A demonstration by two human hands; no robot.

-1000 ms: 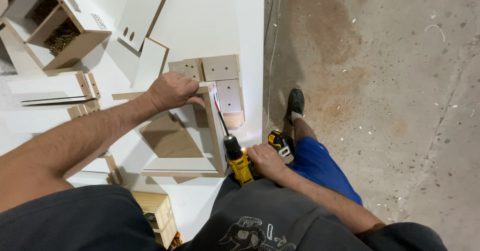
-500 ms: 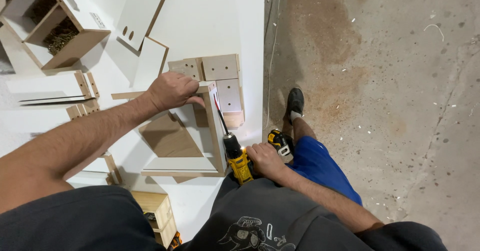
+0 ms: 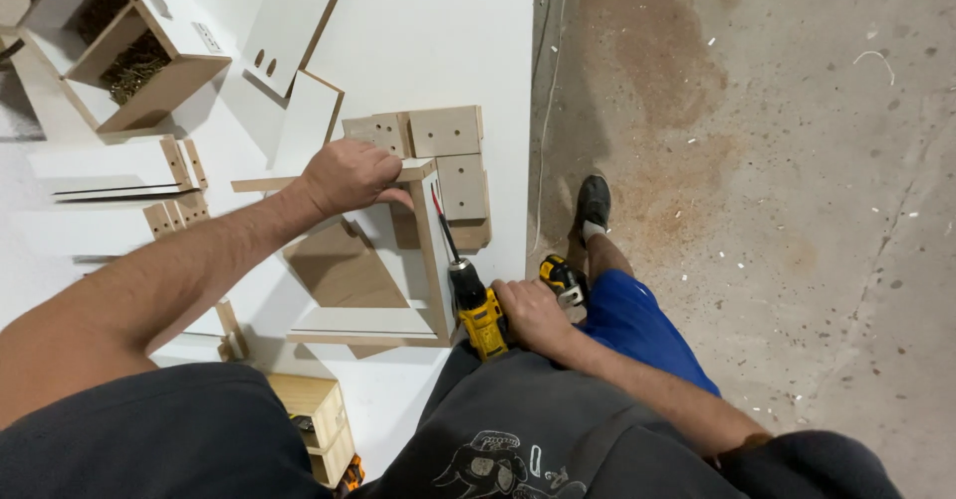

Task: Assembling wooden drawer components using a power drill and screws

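My left hand (image 3: 351,175) presses down on the top corner of a white panel frame (image 3: 430,260) that stands on the white workbench (image 3: 438,51). My right hand (image 3: 530,312) grips a yellow and black cordless drill (image 3: 480,305). The drill's long bit (image 3: 444,222) points up along the frame's right panel toward the corner under my left hand. Three small wooden blocks (image 3: 446,132) with holes lie flat just beyond that corner.
An open box with dark screws (image 3: 124,61) sits at the bench's far left. White boards (image 3: 299,21) and strips (image 3: 110,165) lie around it. A small wooden box (image 3: 314,419) is near my waist. Right of the bench is dusty concrete floor (image 3: 777,160), with my shoe (image 3: 595,203).
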